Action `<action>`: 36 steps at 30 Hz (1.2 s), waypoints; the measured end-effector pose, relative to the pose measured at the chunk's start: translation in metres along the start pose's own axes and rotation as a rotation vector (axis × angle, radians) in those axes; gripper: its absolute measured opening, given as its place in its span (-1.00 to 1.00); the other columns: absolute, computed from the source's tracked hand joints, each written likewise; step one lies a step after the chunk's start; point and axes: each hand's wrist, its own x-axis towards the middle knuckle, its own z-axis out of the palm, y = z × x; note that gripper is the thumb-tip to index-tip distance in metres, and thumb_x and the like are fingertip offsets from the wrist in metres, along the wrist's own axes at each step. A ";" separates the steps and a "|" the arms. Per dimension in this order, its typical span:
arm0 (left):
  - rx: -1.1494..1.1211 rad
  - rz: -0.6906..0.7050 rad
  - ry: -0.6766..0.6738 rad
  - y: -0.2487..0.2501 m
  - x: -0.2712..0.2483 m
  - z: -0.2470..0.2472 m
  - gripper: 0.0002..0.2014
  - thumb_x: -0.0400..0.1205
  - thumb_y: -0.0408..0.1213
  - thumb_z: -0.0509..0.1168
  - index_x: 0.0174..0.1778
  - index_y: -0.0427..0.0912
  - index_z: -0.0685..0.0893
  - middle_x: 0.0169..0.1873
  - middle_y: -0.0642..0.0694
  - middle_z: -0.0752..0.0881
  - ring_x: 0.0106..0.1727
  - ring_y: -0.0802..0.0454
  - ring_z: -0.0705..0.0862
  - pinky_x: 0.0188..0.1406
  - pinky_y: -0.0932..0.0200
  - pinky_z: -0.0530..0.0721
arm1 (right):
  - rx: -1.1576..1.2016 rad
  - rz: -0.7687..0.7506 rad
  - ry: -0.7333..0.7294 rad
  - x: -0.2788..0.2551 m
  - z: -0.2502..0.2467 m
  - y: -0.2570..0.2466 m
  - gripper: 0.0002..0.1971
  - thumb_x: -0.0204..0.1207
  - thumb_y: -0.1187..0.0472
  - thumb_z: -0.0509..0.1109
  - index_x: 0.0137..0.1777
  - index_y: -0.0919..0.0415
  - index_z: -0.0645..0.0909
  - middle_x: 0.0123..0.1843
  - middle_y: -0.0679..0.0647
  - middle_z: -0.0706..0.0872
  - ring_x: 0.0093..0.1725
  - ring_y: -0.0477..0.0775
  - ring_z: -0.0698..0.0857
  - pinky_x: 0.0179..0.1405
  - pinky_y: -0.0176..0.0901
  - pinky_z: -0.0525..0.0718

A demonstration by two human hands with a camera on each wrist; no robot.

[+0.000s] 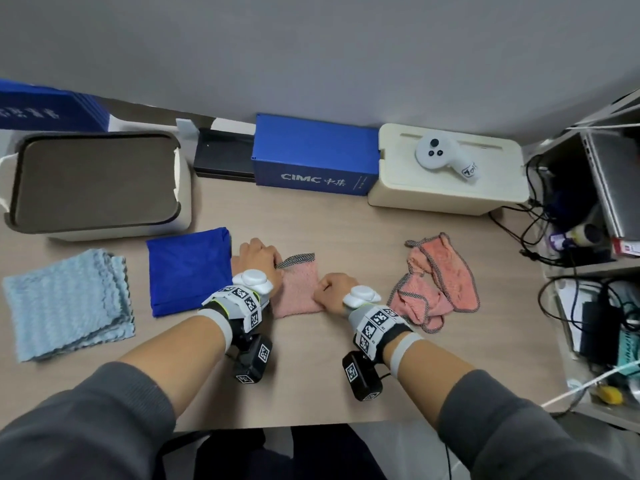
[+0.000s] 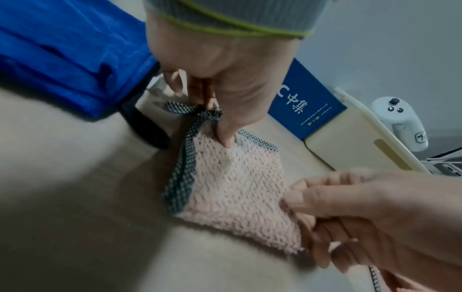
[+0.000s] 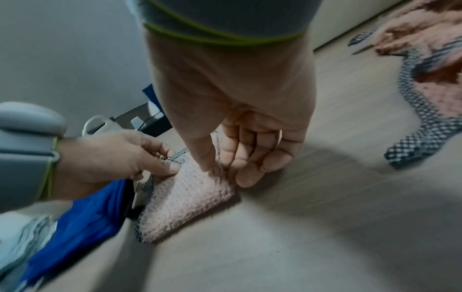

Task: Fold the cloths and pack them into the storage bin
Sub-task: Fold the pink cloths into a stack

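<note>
A small pink cloth (image 1: 298,289) with a checked grey trim lies folded on the table between my hands. My left hand (image 1: 258,259) pinches its far left corner by the trim (image 2: 200,118). My right hand (image 1: 334,289) pinches the cloth's right edge (image 3: 220,166) between thumb and curled fingers. A folded blue cloth (image 1: 190,271) lies just left of it, and a folded light blue cloth (image 1: 67,304) further left. A crumpled pink cloth (image 1: 436,282) sits to the right. The storage bin (image 1: 97,183), beige with a dark lid on it, stands at the back left.
Along the back wall stand a black box (image 1: 221,157), a blue CIMC box (image 1: 313,155) and a cream box (image 1: 446,171) with a white controller (image 1: 446,155) on top. A shelf with cables and a laptop (image 1: 588,237) fills the right side.
</note>
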 end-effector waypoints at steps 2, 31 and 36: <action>-0.041 0.013 0.024 0.001 0.008 -0.004 -0.82 0.51 -0.12 0.42 0.02 0.03 0.72 0.09 -0.14 0.64 0.18 -0.19 0.56 -0.03 0.00 0.47 | 0.086 -0.011 0.015 -0.003 -0.007 0.012 -0.90 0.44 0.06 0.41 -0.17 0.04 0.72 -0.10 0.00 0.83 -0.05 0.11 0.77 -0.02 -0.10 0.71; -0.696 0.439 -0.337 0.099 -0.046 -0.076 -0.21 0.34 -0.09 0.59 0.50 0.01 0.45 0.34 0.01 0.63 0.29 0.04 0.63 0.37 0.12 0.55 | 0.574 -0.315 0.371 -0.069 -0.119 0.051 -0.70 0.42 -0.04 0.16 -0.43 0.07 0.53 -0.42 -0.06 0.59 -0.26 0.03 0.54 -0.06 0.23 0.55; -0.814 0.440 -0.401 0.074 -0.054 -0.100 -0.70 0.37 -0.17 0.57 0.01 0.08 0.75 -0.13 0.11 0.84 -0.08 0.14 0.78 0.06 0.12 0.70 | 0.521 -0.398 0.204 -0.083 -0.104 0.019 -0.84 0.47 -0.06 0.45 -0.17 -0.03 0.60 -0.26 -0.11 0.76 -0.25 -0.17 0.67 -0.11 -0.09 0.64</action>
